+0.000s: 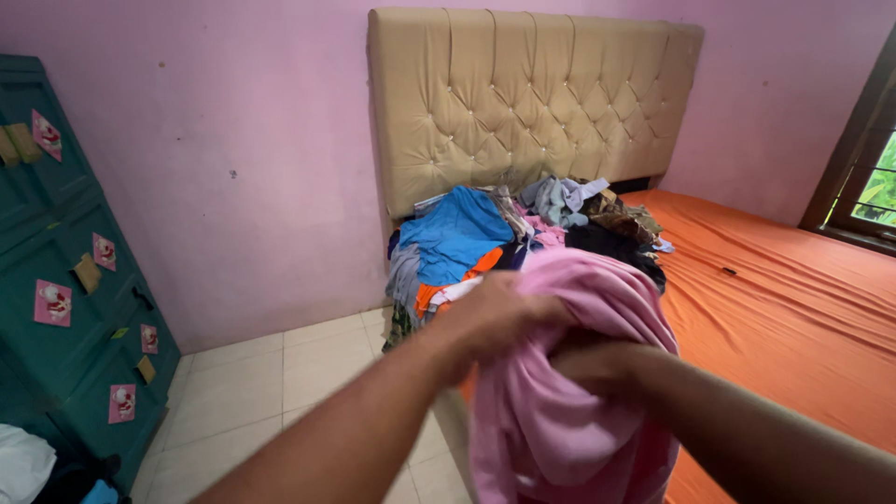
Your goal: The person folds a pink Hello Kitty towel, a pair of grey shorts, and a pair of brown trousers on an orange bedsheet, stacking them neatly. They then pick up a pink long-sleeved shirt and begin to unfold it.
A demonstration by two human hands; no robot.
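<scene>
Two bare hands meet at the lower centre of the frame, both buried in a soft pink cloth garment (569, 411) that hangs in thick folds from about mid-frame down to the bottom edge. The left hand (490, 322) comes in from the lower left, fingers curled and clenched on the upper fold of the pink cloth. The right hand (597, 364) reaches in from the lower right, fingers bunched together and pinching a gather of the same fabric just below and beside the left; part of it is wrapped in cloth, so the fingertips are hidden.

Right behind the garment, at centre frame, sits a heap of mixed clothes (523, 238) on the near corner of the bed: a bright blue top (457, 233) on the left of the heap, an orange piece (448, 285) under it, grey and dark items toward the right. The heap rests against a tufted beige padded headboard (532, 93) filling the upper centre. An orange bedsheet (784, 308) stretches across the right side. A pink wall (233, 159) runs behind, a dark green plastic drawer cabinet (70, 317) with small pink stickers stands at the left edge, pale floor tiles (271, 383) lie at lower left, and a dark-framed window (863, 177) shows at the right edge.
</scene>
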